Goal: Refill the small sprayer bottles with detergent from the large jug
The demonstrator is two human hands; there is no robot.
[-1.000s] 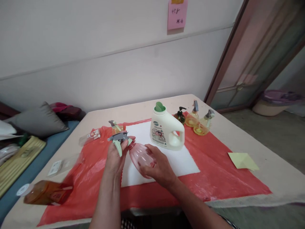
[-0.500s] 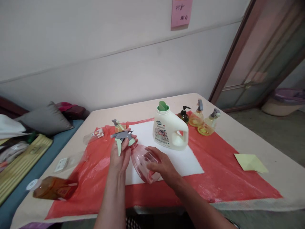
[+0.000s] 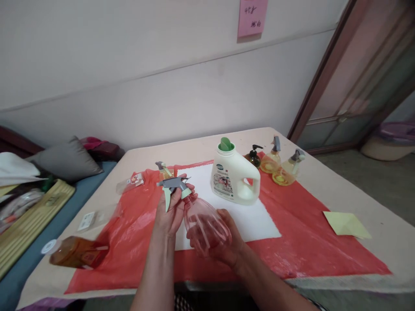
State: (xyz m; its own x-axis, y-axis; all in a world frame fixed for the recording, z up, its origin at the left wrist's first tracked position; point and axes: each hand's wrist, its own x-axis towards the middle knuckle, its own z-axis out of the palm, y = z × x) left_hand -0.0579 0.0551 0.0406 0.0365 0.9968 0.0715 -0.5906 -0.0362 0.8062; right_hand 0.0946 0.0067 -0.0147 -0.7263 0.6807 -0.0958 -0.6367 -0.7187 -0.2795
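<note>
A clear pinkish spray bottle lies tilted between my hands over the white sheet, its neck toward the upper left. On the neck sits a grey trigger spray head with a pale green lever and collar. My left hand is closed around the neck just under the spray head, palm up. My right hand cups the wide base from below and the right, its fingers partly seen through the clear wall. Just beyond stands a white detergent jug with a green cap.
Red plastic sheeting and a white sheet cover the table. A dark pump bottle and yellow spray bottles stand at the back right. An amber bottle lies at left. Yellow paper lies at right.
My right hand has moved from the bottle's upper side round to beneath its base and grips it. The left hand keeps hold of the neck. The view has shifted slightly.
</note>
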